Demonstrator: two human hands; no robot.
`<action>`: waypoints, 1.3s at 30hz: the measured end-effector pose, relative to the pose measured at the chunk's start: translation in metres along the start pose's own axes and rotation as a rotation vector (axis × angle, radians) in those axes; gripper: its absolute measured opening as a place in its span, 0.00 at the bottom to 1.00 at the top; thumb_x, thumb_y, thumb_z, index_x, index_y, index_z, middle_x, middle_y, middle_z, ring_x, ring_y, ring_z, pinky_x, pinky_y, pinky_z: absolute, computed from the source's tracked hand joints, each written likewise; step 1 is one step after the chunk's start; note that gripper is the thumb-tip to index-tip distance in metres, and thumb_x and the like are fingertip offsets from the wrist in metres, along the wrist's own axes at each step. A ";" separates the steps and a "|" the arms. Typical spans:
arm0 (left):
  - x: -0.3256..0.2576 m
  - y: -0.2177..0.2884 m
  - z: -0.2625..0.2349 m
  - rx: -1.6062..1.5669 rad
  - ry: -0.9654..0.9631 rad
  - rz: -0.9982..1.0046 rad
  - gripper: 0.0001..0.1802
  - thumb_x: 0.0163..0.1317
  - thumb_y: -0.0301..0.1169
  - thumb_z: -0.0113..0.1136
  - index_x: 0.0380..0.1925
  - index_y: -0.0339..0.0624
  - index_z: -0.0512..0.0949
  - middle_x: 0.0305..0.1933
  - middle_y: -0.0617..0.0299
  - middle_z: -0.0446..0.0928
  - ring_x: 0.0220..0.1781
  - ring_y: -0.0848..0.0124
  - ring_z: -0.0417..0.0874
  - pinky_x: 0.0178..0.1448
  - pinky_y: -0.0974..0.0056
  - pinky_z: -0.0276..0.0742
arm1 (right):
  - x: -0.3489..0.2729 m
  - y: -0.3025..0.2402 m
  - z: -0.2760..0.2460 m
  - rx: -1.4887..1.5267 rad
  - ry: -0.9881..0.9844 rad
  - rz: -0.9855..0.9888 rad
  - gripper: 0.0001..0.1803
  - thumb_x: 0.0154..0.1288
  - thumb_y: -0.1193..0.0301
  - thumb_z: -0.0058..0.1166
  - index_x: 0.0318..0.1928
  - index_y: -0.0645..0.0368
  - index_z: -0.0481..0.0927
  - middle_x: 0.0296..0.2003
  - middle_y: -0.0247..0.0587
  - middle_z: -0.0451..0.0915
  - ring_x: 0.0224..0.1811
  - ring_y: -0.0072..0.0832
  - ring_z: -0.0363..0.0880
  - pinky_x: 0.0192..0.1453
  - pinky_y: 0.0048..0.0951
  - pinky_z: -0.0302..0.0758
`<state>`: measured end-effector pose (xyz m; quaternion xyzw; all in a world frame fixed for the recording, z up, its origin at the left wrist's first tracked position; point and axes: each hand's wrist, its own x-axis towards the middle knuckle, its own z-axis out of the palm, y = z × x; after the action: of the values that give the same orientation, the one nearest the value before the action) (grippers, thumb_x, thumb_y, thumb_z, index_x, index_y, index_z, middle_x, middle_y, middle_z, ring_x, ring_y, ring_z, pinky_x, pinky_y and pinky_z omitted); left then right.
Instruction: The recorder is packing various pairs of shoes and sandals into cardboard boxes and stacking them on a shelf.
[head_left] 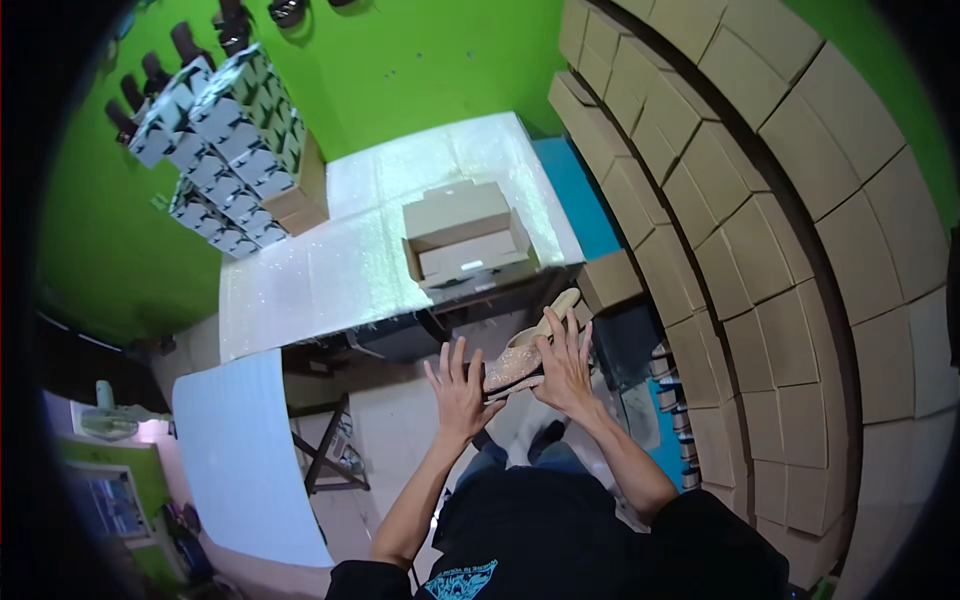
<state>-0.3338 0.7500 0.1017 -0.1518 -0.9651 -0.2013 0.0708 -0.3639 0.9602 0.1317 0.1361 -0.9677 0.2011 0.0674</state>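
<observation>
A glittery pinkish-gold slip-on shoe (511, 370) with a beige insole and a dark sole edge is held up in front of my body. My right hand (567, 371) grips it around the middle, with the fingers over its upper part and the thumb near the sole. At the toe, my left hand (461, 393) has its fingers spread apart. Its thumb and index finger lie by the toe, and the touching parts are partly hidden. Beyond the hands, an open cardboard box (467, 235) stands on the table's near right corner.
The shiny white-covered table (360, 215) bears stacked white boxes (230, 150) at its far left. Shelves of brown boxes (750, 250) line the right side. A white panel-like surface (240, 460) stands at left, near a folding wooden stand (325, 450).
</observation>
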 end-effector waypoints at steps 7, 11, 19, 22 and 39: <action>0.038 -0.045 -0.055 0.092 0.182 0.072 0.59 0.35 0.47 0.82 0.69 0.43 0.63 0.78 0.47 0.54 0.79 0.43 0.51 0.75 0.26 0.42 | 0.064 -0.043 -0.013 -0.045 0.103 -0.084 0.38 0.41 0.62 0.76 0.52 0.65 0.72 0.74 0.56 0.51 0.79 0.64 0.39 0.75 0.76 0.34; 0.090 -0.069 -0.065 0.126 0.197 0.021 0.58 0.36 0.46 0.82 0.70 0.45 0.63 0.78 0.48 0.52 0.80 0.44 0.49 0.75 0.25 0.40 | 0.120 -0.046 -0.016 0.014 0.201 -0.094 0.36 0.39 0.69 0.73 0.51 0.64 0.72 0.73 0.55 0.53 0.79 0.64 0.40 0.75 0.76 0.36; 0.206 -0.116 -0.048 0.162 0.128 0.010 0.54 0.40 0.50 0.81 0.68 0.47 0.64 0.76 0.50 0.55 0.79 0.44 0.50 0.75 0.24 0.38 | 0.245 -0.004 0.016 -0.091 0.178 -0.158 0.37 0.38 0.65 0.75 0.50 0.64 0.73 0.72 0.57 0.54 0.78 0.64 0.40 0.76 0.75 0.34; 0.232 -0.133 -0.034 0.161 0.066 -0.034 0.55 0.41 0.52 0.80 0.68 0.47 0.64 0.75 0.50 0.56 0.79 0.44 0.51 0.75 0.24 0.38 | 0.279 0.013 0.040 -0.205 0.069 -0.207 0.34 0.38 0.70 0.72 0.49 0.64 0.73 0.71 0.59 0.56 0.79 0.63 0.39 0.77 0.74 0.35; 0.258 -0.191 0.035 0.096 -0.217 -0.160 0.66 0.32 0.61 0.80 0.72 0.45 0.60 0.77 0.46 0.53 0.81 0.42 0.46 0.74 0.22 0.37 | 0.318 0.038 0.121 -0.197 -0.225 -0.265 0.30 0.43 0.71 0.68 0.51 0.63 0.75 0.72 0.57 0.56 0.79 0.60 0.42 0.76 0.73 0.41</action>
<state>-0.6418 0.6662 0.0510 -0.0918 -0.9846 -0.1425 -0.0430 -0.6872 0.8693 0.0669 0.2767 -0.9578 0.0784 -0.0022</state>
